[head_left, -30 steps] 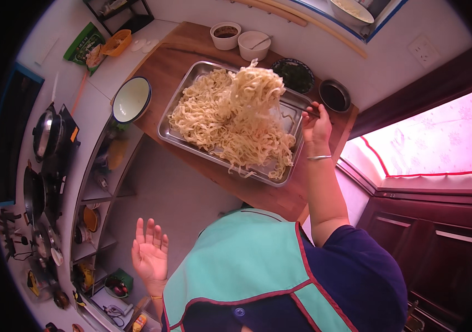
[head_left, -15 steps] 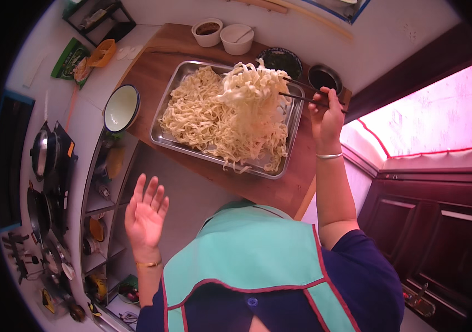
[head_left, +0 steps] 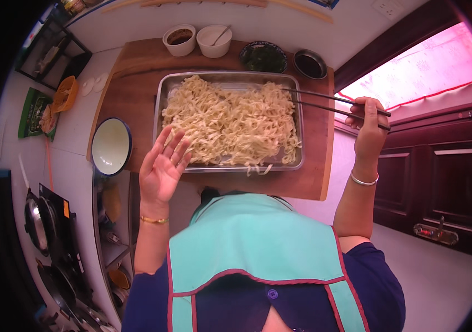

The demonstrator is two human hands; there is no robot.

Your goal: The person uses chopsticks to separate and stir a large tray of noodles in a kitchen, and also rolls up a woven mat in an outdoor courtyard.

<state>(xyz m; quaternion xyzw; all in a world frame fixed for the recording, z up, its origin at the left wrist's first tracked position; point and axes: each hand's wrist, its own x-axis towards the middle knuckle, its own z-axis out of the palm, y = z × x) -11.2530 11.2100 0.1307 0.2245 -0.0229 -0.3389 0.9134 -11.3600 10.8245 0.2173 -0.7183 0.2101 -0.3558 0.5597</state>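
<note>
Now lowered, pale ribbon noodles lie left of my right fingers, clamping long dark chopsticks, likely for reach; left fingers apart.

Behind the tray, the way is blocked by two white bowls, a bowl of greens and a dark bowl. Bare table is left between tray and pale bowl; on the right, room is crossed by chopsticks. The tray's near left corner is screened by the left hand.
</note>
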